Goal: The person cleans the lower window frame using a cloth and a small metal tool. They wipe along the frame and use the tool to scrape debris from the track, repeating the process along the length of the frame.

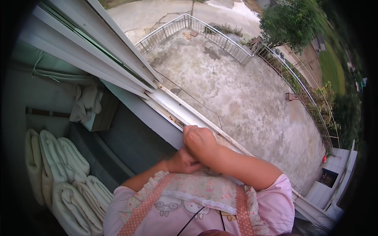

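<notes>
My right hand [200, 141] is closed into a fist over the inner edge of a white window sill track [177, 107]. Just below it, my left hand [183, 160] is curled in front of my chest, close against the right wrist. The right hand and forearm partly cover the left. Whether either hand grips anything is hidden by the bent fingers. Dirt and rust-brown stains mark the sill track near the right fist. A sliding window frame [118, 38] stands at the track's upper left end.
Indoors at left, several folded quilts [71, 203] lie near a dark grey ledge [103, 159]. A pale cloth [87, 101] drapes over a small cabinet [103, 115]. Outside, far below, a concrete terrace [236, 97] has a metal railing [224, 41] and a small stool [291, 96].
</notes>
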Tool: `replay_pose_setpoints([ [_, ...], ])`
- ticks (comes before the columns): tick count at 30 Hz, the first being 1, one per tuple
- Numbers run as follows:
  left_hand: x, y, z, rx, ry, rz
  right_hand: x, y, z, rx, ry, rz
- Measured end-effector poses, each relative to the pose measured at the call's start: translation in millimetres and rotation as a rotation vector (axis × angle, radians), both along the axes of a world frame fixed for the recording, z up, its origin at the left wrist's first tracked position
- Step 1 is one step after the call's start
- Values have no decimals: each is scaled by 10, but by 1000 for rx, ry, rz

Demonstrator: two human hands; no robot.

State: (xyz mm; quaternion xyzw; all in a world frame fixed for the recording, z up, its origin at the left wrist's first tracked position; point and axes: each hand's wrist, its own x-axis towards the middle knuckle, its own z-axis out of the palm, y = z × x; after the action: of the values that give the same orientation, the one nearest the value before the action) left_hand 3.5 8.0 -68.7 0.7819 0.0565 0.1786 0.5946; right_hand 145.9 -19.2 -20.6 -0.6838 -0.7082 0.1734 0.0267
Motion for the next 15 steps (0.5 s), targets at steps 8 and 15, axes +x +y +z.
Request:
replay_pose_setpoints([
  [8,3,-3,-1,15,18,-2,51,-85,83,-37,-25,25],
  [15,74,24,34,94,-94,43,107,-332,236,-71,-62,29],
])
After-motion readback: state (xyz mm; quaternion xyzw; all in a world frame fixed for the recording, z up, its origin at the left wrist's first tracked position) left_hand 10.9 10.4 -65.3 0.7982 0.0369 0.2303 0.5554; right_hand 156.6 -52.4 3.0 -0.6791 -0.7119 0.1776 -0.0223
